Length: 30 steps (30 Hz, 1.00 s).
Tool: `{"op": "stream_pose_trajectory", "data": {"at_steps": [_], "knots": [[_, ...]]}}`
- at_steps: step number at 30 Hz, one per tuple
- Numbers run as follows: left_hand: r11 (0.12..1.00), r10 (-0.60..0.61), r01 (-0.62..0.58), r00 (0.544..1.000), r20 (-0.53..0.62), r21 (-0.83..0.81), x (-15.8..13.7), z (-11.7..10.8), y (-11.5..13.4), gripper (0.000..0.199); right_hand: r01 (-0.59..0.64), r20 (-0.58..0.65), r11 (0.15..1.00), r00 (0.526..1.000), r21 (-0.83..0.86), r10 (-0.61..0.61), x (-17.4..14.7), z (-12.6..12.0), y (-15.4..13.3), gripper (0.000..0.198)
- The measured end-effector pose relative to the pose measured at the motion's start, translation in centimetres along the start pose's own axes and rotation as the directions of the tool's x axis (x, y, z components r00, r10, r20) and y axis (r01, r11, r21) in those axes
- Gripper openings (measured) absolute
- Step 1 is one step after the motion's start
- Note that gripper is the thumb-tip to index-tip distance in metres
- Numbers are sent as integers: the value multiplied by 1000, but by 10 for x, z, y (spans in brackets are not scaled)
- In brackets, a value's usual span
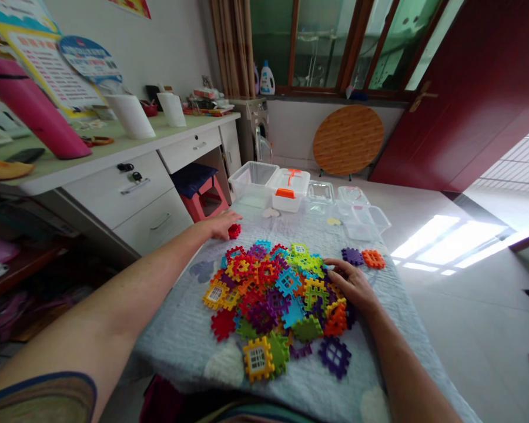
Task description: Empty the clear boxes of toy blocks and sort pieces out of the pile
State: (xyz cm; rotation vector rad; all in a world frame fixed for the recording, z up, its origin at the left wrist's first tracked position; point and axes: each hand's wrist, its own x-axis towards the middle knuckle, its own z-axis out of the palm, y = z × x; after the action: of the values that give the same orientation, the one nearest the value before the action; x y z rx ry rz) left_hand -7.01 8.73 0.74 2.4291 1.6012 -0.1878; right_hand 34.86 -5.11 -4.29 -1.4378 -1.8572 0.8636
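Observation:
A heap of colourful interlocking plastic building pieces (267, 288) with notched edges lies on the cloth-covered table. Some are solid squares, others have window grids or openings. Left of the heap's far side, my left hand (224, 225) is closed at a red notched piece (234, 231), which partly shows below its fingers. My right hand (351, 286) rests at the heap's right edge, fingers apart and touching pieces there; nothing is visibly gripped. Just beyond it a purple piece (352, 256) and an orange piece (373, 259) lie apart from the heap.
Along the table's far end stand a clear open bin (253, 173), a lidded box with orange latches (287, 200) and several smaller clear containers (364, 223). A white desk (127, 176) runs along the left, with a pink stool (209, 200) beside it.

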Motion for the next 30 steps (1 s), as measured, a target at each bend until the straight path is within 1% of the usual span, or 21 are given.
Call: {"op": "stream_pose_trajectory", "data": {"at_steps": [2, 4, 5, 7, 9, 11, 13, 16, 17, 19, 20, 22, 24, 26, 28, 30], "knots": [[998, 24, -18, 992, -123, 53, -16, -3, 16, 81, 7, -6, 1000, 1000, 12, -6, 0, 0, 0, 42], [993, 112, -98, 969, -221, 72, -40, -5, 40, 77, 10, -10, 1000, 1000, 27, -10, -1, -1, -1, 44], [987, 158, -150, 955, -249, 54, -54, -5, 55, 75, 11, -10, 999, 1000, 35, -11, -1, -1, -1, 44], [965, 248, -261, 928, -277, -11, -84, -3, 88, 71, 12, -6, 999, 1000, 51, -12, -2, -1, -1, 46], [933, 318, -350, 911, -264, -84, -114, 4, 119, 74, 12, -5, 998, 1000, 61, -12, -3, 0, -1, 46], [902, 370, -412, 893, -254, -133, -139, 14, 144, 82, 10, -14, 998, 1000, 63, -9, -3, 2, 0, 46], [883, 397, -446, 876, -274, -147, -158, 28, 160, 92, 4, -26, 998, 1000, 58, -3, -2, 3, 2, 47], [871, 401, -469, 852, -337, -148, -176, 51, 173, 105, 18, -67, 1000, 998, 7, -18, -1, -4, -2, 46], [871, 397, -468, 849, -349, -147, -180, 58, 176, 108, 46, -92, 999, 995, -27, -48, -3, -9, -6, 44], [878, 388, -457, 852, -351, -139, -184, 70, 180, 112, 144, -120, 982, 980, -124, -159, -11, -18, -22, 42], [884, 383, -449, 856, -348, -131, -185, 75, 181, 113, 213, -98, 961, 968, -179, -232, -18, -22, -34, 42], [893, 379, -437, 859, -344, -108, -187, 83, 184, 114, 348, 16, 890, 933, -295, -360, -38, -23, -59, 45], [897, 379, -433, 857, -351, -89, -188, 90, 185, 114, 445, 127, 815, 894, -372, -430, -62, -14, -82, 53], [898, 372, -431, 852, -369, -90, -189, 96, 185, 113, 507, 238, 755, 862, -416, -448, -84, 5, -97, 61], [898, 350, -425, 846, -403, -113, -191, 101, 185, 115, 533, 306, 710, 846, -460, -437, -101, 27, -103, 70], [899, 317, -415, 837, -446, -141, -192, 105, 184, 116, 544, 339, 681, 839, -490, -427, -109, 48, -101, 79]]}}
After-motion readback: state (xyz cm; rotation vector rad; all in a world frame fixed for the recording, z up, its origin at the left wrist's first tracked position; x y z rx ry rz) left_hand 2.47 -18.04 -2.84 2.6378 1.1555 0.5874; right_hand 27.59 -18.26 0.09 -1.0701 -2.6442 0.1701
